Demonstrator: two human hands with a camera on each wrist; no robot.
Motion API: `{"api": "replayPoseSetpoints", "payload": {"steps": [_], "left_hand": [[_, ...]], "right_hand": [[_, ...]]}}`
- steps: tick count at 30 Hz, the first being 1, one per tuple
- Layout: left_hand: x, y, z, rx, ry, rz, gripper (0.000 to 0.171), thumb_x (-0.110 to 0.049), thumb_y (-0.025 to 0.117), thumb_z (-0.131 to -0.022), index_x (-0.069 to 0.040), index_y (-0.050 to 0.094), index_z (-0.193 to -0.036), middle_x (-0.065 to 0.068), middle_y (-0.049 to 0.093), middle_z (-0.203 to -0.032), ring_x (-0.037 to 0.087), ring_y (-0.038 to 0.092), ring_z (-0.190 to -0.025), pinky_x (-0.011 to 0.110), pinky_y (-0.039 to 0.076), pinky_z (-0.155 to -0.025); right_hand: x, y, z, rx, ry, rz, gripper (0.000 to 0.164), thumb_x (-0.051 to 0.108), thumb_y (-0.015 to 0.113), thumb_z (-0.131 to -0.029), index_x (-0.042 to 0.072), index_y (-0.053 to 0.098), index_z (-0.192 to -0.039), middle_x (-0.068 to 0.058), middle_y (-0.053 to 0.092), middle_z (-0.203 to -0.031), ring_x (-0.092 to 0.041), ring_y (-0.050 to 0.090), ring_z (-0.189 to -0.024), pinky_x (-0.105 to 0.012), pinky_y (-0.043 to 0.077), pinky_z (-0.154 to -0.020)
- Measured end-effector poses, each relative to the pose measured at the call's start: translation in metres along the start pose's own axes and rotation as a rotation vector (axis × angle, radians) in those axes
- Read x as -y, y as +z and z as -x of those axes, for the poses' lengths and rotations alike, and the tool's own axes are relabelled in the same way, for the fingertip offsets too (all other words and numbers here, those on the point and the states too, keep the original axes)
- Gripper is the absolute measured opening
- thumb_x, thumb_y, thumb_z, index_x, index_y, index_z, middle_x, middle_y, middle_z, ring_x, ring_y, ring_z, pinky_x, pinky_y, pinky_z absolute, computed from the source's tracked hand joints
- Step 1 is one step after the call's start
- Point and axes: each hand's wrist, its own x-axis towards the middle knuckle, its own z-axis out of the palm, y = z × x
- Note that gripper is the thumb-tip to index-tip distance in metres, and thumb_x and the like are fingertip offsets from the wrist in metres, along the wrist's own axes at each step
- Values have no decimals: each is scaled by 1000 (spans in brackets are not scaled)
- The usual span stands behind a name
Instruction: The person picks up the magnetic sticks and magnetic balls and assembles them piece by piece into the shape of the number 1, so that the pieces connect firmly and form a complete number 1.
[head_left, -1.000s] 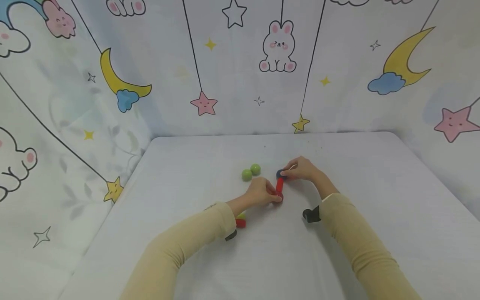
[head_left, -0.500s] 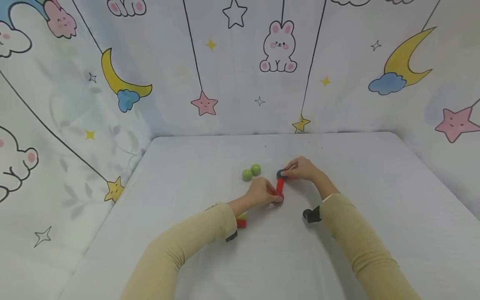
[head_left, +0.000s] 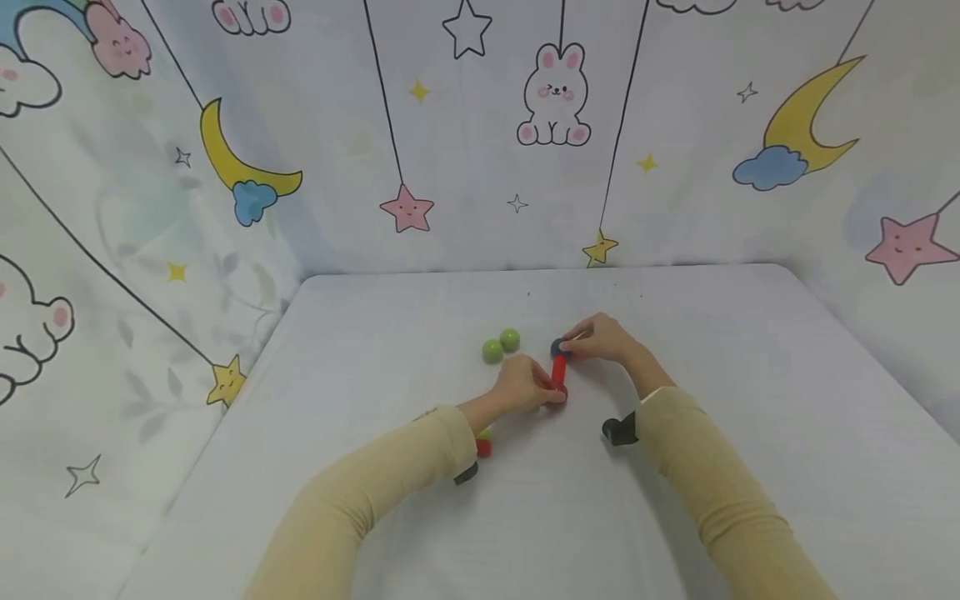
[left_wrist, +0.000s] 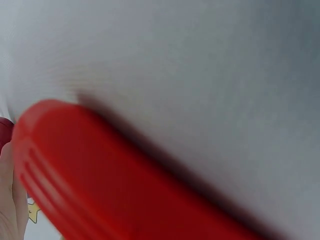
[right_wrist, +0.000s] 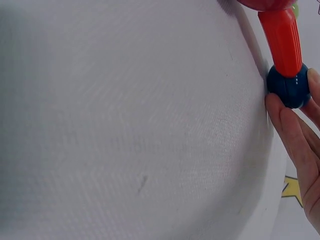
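Observation:
A red rod [head_left: 558, 369] joins a dark red ball [head_left: 562, 395] at its near end to a dark blue ball [head_left: 557, 347] at its far end, on the white table. My left hand [head_left: 522, 384] pinches the dark red ball between thumb and fingers. At the far end my right hand [head_left: 604, 338] grips the blue ball [right_wrist: 288, 91], with the rod's ridged end against it in the right wrist view. In the left wrist view another red rod [left_wrist: 110, 170] looms close, hiding most of the left hand [left_wrist: 11, 195].
Two green balls [head_left: 492, 351] lie left of the joined pieces. Beside the left sleeve [head_left: 390, 467] lie a loose red rod [head_left: 483, 448] and a green ball [head_left: 486, 434], both partly covered. A patterned cloth [head_left: 465, 150] hangs behind the white table [head_left: 570, 517].
Both hands keep their grip on the two balls in about the same place. The left sleeve has shifted slightly right, covering more of the loose red rod.

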Motion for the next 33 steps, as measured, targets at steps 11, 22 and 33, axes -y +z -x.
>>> {"api": "replayPoseSetpoints", "payload": {"steps": [11, 22, 33], "left_hand": [[1, 2, -5, -29, 2, 13, 23, -21, 79, -71, -3, 71, -83, 0, 64, -65, 7, 55, -53, 17, 45, -50], [-2, -1, -7, -18, 2, 41, 21, -18, 77, -74, -1, 69, -83, 2, 64, -65, 6, 54, -51, 17, 44, -48], [-1, -1, -9, -17, 16, 58, 21, -18, 77, -73, -1, 70, -84, 3, 66, -65, 5, 55, -51, 17, 44, -48]], "right_hand": [[2, 0, -1, 4, 34, -19, 42, 30, 64, -85, 1, 61, -115, -14, 67, -96, -23, 62, -87, -42, 46, -84], [-6, 2, -6, -34, 53, -57, 45, 35, 64, -84, 3, 62, -116, -17, 65, -103, -25, 62, -92, -40, 47, -84], [-9, 3, -6, -30, 140, -76, 61, 44, 66, -81, 3, 55, -123, -20, 57, -117, -30, 53, -107, -45, 40, -93]]}}
